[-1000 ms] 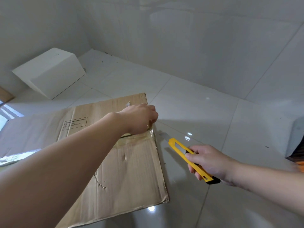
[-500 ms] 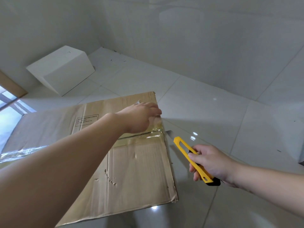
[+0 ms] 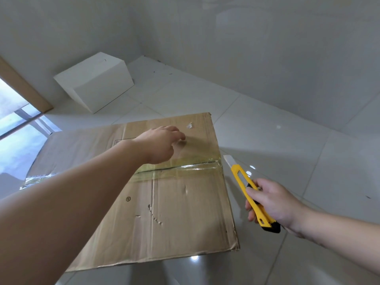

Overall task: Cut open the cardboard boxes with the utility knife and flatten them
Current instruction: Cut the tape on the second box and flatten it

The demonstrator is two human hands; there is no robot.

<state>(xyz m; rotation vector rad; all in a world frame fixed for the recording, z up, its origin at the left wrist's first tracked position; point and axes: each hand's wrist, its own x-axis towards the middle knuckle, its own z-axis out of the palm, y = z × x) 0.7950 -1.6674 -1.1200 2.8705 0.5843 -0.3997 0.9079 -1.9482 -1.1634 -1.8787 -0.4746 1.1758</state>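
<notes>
While the person leans over the floor, the scene reads as follows.
Right hand [image 3: 273, 204]: fingers and thumb wrapped round the yellow utility knife [image 3: 251, 195], held just off the cardboard's right edge.
Knife blade [image 3: 229, 160]: extended, its tip near the end of the tape seam; whether it touches is unclear.
Left hand [image 3: 159, 144]: fingers loosely curled, holding nothing, over the far panel above the seam; contact with the board cannot be told.
Cardboard box [image 3: 174, 212]: brown, lying flat on the glossy tiled floor [image 3: 287, 140], dented and scuffed.
Clear tape [image 3: 185, 164]: runs across the seam, with a dark slit line along it.
White box [image 3: 94, 81]: still closed, near the wall, well apart.
</notes>
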